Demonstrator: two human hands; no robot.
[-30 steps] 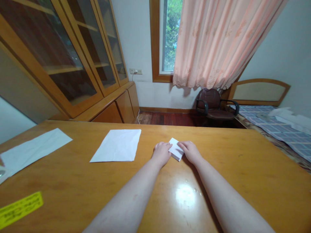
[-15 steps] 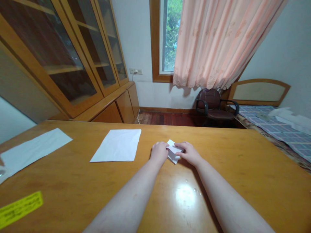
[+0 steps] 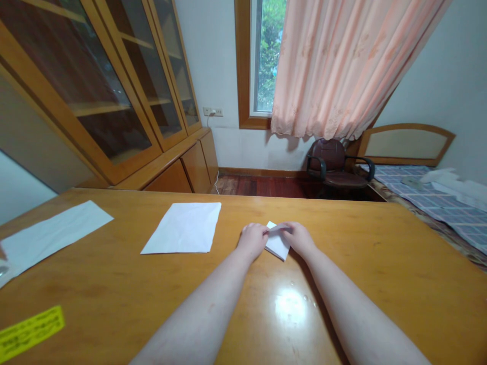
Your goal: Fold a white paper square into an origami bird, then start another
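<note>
A small folded piece of white paper point(image 3: 279, 246) lies on the wooden table between my two hands, one corner pointing toward me. My left hand point(image 3: 252, 240) grips its left edge, fingers bent over the paper. On the other side my right hand point(image 3: 300, 238) pinches a raised flap along the top, its fingers reaching toward the left hand. Part of the paper is hidden under the fingers. Left of my hands a larger sheet of white paper point(image 3: 184, 228) lies flat.
A long strip of white paper point(image 3: 61, 233) lies at the table's left, with part of a hand at its far end. Nearer is a yellow label with writing point(image 3: 32, 332). Beyond the wooden table point(image 3: 133, 304) stand a glass-door cabinet point(image 3: 155, 134), an office chair point(image 3: 331, 162) and a bed point(image 3: 437, 195).
The folded paper has shifted slightly right and toward me. My right hand's fingers have moved up along the flap, and the left hand has edged right.
</note>
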